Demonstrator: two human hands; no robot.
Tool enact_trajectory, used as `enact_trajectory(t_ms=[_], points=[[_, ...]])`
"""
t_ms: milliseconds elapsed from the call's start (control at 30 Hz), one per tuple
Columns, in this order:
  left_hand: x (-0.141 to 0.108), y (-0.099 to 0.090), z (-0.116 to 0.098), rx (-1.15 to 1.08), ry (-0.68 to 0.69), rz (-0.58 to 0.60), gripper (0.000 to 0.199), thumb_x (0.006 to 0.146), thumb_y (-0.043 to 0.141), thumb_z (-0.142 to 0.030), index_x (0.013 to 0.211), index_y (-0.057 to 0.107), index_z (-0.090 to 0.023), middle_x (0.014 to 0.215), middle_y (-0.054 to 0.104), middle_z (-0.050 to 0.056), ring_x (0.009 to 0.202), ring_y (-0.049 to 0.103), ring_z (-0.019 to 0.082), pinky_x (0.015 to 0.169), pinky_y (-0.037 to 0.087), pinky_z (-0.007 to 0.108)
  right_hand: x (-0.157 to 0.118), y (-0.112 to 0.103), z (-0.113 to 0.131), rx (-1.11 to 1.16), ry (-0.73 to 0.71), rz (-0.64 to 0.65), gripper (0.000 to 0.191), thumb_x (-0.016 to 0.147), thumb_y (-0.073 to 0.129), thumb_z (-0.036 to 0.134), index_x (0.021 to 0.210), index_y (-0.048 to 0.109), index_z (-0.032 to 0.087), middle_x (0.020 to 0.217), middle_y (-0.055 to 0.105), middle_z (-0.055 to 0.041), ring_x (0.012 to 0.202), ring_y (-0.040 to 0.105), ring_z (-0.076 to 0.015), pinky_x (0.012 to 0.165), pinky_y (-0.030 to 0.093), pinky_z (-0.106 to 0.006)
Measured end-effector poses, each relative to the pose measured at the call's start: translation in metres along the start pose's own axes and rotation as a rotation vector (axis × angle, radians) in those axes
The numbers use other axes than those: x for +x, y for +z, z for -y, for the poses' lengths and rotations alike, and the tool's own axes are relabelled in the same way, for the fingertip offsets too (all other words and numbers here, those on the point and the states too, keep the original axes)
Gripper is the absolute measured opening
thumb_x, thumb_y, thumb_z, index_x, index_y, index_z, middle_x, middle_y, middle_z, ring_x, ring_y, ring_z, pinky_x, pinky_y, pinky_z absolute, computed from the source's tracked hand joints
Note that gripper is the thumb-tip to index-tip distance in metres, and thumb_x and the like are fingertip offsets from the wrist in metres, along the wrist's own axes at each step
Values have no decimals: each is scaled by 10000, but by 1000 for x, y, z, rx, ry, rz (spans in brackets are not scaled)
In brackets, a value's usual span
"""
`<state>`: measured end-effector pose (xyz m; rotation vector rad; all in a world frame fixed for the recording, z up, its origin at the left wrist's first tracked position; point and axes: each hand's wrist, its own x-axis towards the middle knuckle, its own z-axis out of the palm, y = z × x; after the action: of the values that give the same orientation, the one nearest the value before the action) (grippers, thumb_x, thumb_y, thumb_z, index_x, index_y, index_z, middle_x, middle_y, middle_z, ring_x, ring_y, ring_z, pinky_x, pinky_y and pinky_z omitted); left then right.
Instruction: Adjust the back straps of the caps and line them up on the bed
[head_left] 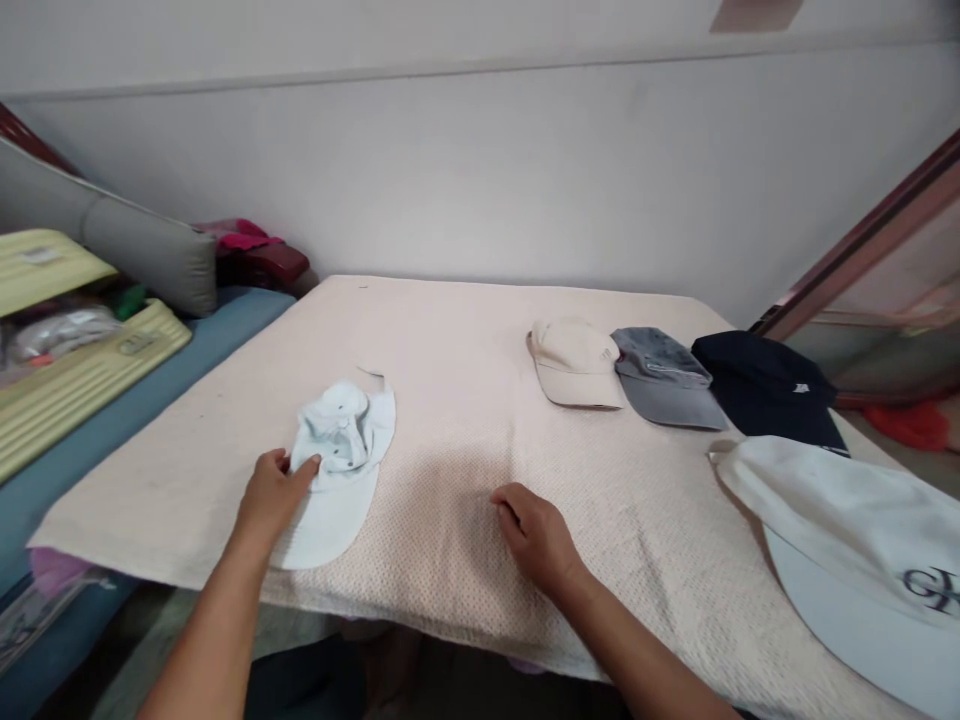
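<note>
Atop cream waffle-weave blanket (450, 420) | crumpled pale blue cotton cap (346, 430) is laid left of centre, flat curved brim toward near edge | left grip (274, 497) is pressed against its crown, hold unclear | right grip (536, 540) is narrow, curled, empty, rested on weave | beige cap (574, 362), grey cap (664, 380), navy cap (761, 385) are placed toward far right
</note>
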<state>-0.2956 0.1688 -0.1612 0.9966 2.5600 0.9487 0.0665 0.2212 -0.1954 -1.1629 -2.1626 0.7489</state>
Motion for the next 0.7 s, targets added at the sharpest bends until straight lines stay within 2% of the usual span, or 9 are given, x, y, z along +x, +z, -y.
enact_trajectory(t_ms=[133,200,267,367,500,600,667,700], points=[[-7,-1,-10,20,31,134,259,649,648,-401,773,601,-178,732,650,65,695,618,270,609,419,331,-1,11,11,49,-15,42,136,853,451,129,863,576,183,832,636,-53,747,587,-178,691,414,-292],[-18,0,-19,15,71,191,177,667,622,-365,669,569,-196,609,600,17,596,577,229,550,374,299,0,12,16,95,15,47,134,837,462,122,840,582,182,815,633,-49,735,577,-177,687,408,-299],[-33,5,-32,0,113,216,181,705,580,-353,614,512,-212,521,509,-27,537,515,189,519,332,274,2,10,19,201,87,48,121,837,479,147,807,590,185,766,623,-39,704,563,-173,669,406,-300],[-62,17,-57,-139,181,233,213,776,526,-370,633,464,-224,508,417,-62,508,428,152,505,301,257,6,3,22,528,258,40,115,851,544,279,847,613,187,752,628,-38,708,580,-180,665,430,-305],[-111,33,-91,-386,294,286,215,837,512,-375,695,473,-219,618,453,-48,598,432,147,571,347,248,9,-11,19,1136,482,69,359,867,525,500,1020,631,193,979,682,-90,911,635,-234,800,472,-369],[-141,42,-107,-522,396,480,185,861,513,-359,742,497,-217,704,470,-30,657,449,150,620,376,250,7,-29,8,1491,660,180,505,838,501,605,1066,642,175,989,705,-118,960,646,-270,864,474,-422],[-152,48,-112,-596,413,639,158,845,550,-346,765,537,-211,744,508,-14,696,479,159,648,392,257,5,-45,0,1612,693,188,468,796,598,545,1047,656,154,921,725,-112,910,668,-266,866,486,-417],[-154,51,-113,-635,391,709,153,832,574,-343,767,558,-206,755,533,-4,714,497,166,662,400,263,3,-54,-4,1650,655,157,411,767,660,469,1025,664,150,882,732,-97,864,679,-250,855,498,-396]])
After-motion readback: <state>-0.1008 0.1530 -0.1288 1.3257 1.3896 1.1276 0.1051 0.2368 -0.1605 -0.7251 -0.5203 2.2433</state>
